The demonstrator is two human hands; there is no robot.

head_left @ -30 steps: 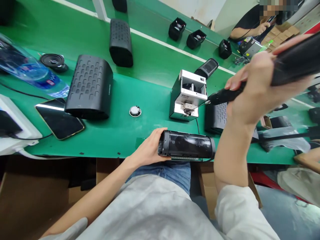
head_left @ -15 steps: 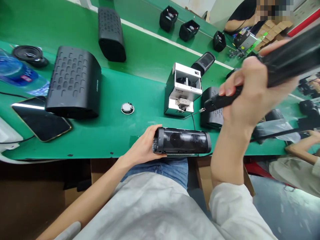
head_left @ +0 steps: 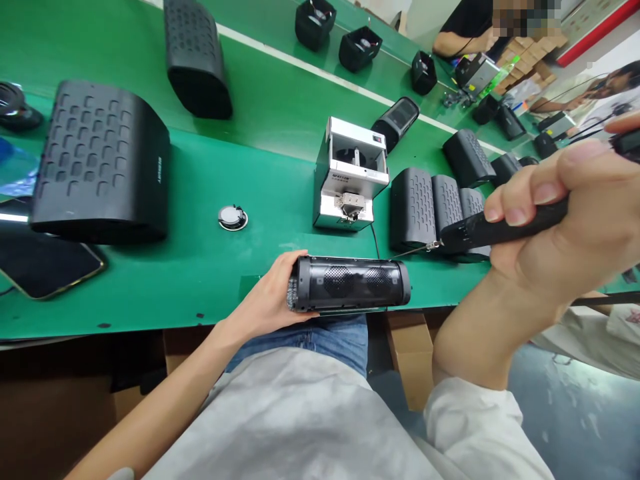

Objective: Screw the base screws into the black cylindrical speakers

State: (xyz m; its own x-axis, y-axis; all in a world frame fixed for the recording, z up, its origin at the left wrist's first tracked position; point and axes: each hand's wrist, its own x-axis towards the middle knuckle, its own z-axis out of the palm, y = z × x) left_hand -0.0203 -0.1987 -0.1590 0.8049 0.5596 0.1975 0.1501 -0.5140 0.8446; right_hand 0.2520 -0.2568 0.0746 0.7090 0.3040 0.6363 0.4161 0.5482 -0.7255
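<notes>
My left hand grips the left end of a black speaker, which lies lengthwise at the bench's front edge with two perforated round areas facing up. My right hand is wrapped round a black electric screwdriver. Its thin bit points left and ends close to the speaker's upper right edge; whether it touches I cannot tell. Behind the speaker stands a silver and black screw feeder with an open top.
A large black speaker and a phone are at the left. A small round metal part lies on the green bench. Several black speakers stand at the right. A co-worker sits across the bench.
My right hand has moved right and lower, bringing the screwdriver bit from beside the screw feeder to near the speaker's right end. My left hand keeps its grip. The view has turned rightward.
</notes>
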